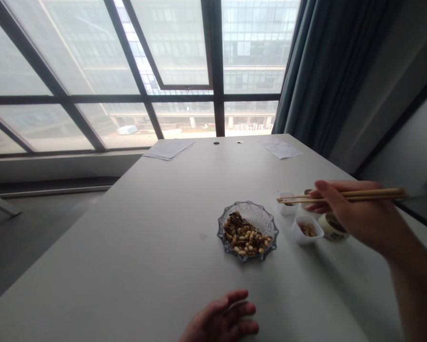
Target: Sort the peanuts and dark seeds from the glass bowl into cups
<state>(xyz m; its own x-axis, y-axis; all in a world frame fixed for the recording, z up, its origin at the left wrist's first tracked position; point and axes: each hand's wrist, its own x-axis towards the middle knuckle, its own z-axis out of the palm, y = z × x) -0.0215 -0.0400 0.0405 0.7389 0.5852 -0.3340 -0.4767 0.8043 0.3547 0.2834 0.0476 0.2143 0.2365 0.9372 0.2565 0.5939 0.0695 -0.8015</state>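
My right hand (356, 213) grips a pair of wooden chopsticks (372, 194), their tips pointing left above a small white container (287, 209) with something dark inside. Just in front sits a second white container (307, 230) holding light brown pieces. A cream-coloured cup or jar (333, 227) stands beside it, partly hidden by my hand, and another round one behind my fingers barely shows. To the left is a scalloped glass bowl (266, 214) of mixed peanuts and dark seeds (247, 237). My left hand (224, 318) is near the front of the table below the bowl, fingers apart and holding nothing.
The white table (145, 228) reaches toward the large window. Paper sheets lie at its far left (169, 149) and far right (281, 148). Two small round holes (216, 143) are near the far edge. A dark blue curtain (316, 66) hangs at the right.
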